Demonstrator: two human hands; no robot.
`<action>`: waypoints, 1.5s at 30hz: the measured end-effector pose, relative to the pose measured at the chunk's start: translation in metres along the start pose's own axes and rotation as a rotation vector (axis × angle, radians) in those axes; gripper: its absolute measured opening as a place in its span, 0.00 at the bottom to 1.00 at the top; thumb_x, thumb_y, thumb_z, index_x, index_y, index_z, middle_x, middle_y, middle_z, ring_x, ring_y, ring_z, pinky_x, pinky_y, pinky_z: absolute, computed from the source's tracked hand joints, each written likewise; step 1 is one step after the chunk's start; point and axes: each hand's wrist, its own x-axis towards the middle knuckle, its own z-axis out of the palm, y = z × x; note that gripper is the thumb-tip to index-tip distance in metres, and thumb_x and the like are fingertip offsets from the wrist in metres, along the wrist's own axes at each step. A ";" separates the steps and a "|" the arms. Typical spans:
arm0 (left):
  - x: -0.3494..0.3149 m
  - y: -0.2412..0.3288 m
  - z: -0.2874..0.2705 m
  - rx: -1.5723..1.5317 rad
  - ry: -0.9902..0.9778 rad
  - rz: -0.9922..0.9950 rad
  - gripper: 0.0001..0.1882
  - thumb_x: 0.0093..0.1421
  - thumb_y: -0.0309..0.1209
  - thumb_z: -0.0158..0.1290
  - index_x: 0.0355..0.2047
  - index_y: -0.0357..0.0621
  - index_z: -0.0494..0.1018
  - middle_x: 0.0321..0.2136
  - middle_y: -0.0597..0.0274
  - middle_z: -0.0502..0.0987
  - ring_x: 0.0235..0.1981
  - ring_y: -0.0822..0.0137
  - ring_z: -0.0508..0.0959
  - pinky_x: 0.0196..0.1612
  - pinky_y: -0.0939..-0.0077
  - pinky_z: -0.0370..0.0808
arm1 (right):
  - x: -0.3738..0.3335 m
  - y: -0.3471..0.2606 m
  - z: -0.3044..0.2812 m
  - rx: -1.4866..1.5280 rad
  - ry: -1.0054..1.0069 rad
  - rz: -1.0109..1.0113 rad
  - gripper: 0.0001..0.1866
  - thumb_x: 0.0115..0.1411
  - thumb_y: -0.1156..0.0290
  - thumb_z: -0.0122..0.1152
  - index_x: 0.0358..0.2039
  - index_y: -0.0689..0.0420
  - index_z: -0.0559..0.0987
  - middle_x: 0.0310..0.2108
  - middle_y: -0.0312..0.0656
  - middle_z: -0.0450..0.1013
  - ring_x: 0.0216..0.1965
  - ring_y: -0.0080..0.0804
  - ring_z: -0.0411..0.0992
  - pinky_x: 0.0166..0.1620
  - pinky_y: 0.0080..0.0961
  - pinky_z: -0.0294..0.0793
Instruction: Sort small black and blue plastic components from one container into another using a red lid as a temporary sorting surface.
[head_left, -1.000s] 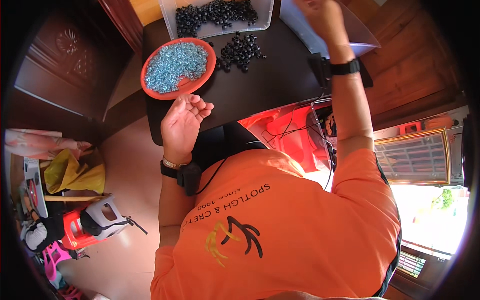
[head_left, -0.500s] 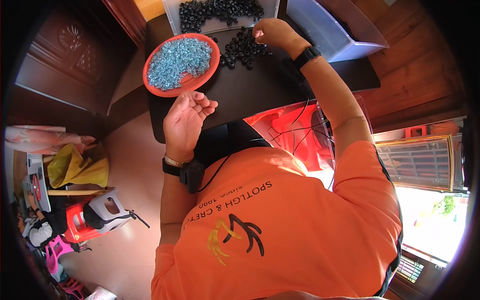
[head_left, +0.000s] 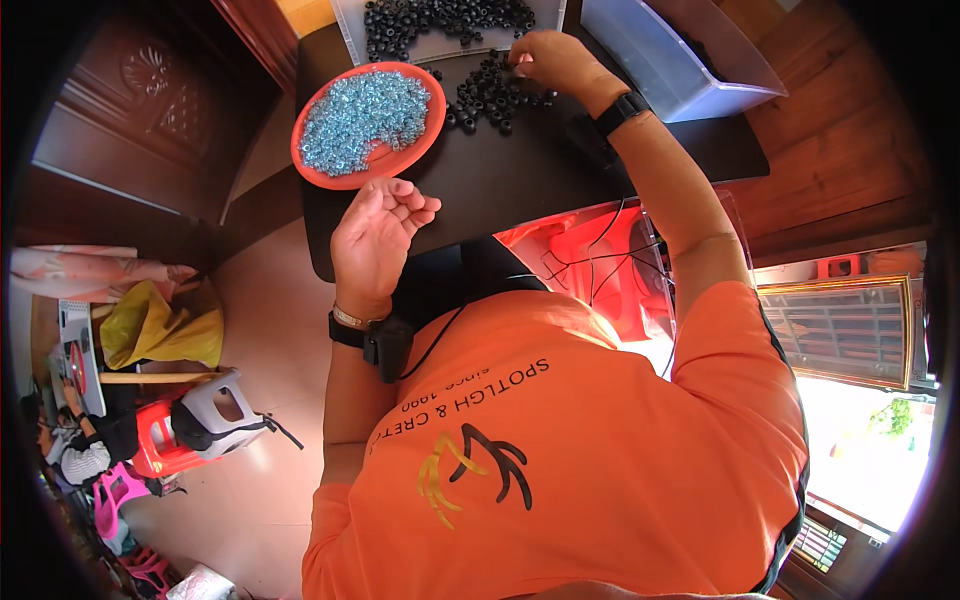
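Note:
My right hand (head_left: 562, 66) is at the right edge of a loose pile of small black ring-shaped pieces (head_left: 487, 98) on the dark table. Its thumb and fingers are drawn together; what they pinch, if anything, is too small to make out. Palm up, my left hand (head_left: 378, 238) hovers at the table's front edge, just below a round red plate (head_left: 436, 118). The left fingers curl in toward the thumb, and I cannot make out anything between them. Heaped on the plate are small clear bluish ring-shaped pieces (head_left: 360, 115), with a bare red patch near its lower edge.
Behind the pile, a clear plastic bin (head_left: 350, 30) holds more black pieces. Another translucent bin (head_left: 668, 70) stands at the back right. A red stool with black cables (head_left: 610, 270) is below the table (head_left: 500, 185). A person (head_left: 85, 450) sits far left.
The view has shifted slightly, moving the table and plate a little up and right in the picture. Both hands keep nearly the same poses; the right fingers remain at the black pile.

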 end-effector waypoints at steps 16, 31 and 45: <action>-0.005 0.008 0.027 0.083 -0.005 0.009 0.17 0.66 0.38 0.40 0.42 0.36 0.69 0.37 0.58 0.75 0.39 0.62 0.76 0.45 0.71 0.69 | -0.084 -0.156 -0.019 1.642 -0.063 -0.158 0.21 0.53 0.85 0.62 0.49 0.59 0.75 0.39 0.34 0.74 0.42 0.20 0.71 0.46 0.20 0.73; -0.011 -0.001 0.011 0.008 -0.022 0.146 0.17 0.64 0.32 0.40 0.49 0.35 0.66 0.44 0.58 0.71 0.43 0.65 0.73 0.47 0.68 0.69 | -0.087 -0.177 -0.003 1.258 0.142 -0.311 0.18 0.49 0.79 0.69 0.42 0.56 0.80 0.41 0.39 0.74 0.41 0.27 0.73 0.45 0.22 0.74; -0.013 0.001 0.016 0.096 0.021 0.071 0.14 0.64 0.33 0.42 0.43 0.34 0.68 0.39 0.58 0.73 0.40 0.66 0.75 0.45 0.70 0.70 | -0.092 -0.178 -0.007 1.029 0.255 -0.375 0.12 0.50 0.79 0.67 0.36 0.56 0.80 0.38 0.38 0.75 0.41 0.29 0.73 0.43 0.24 0.75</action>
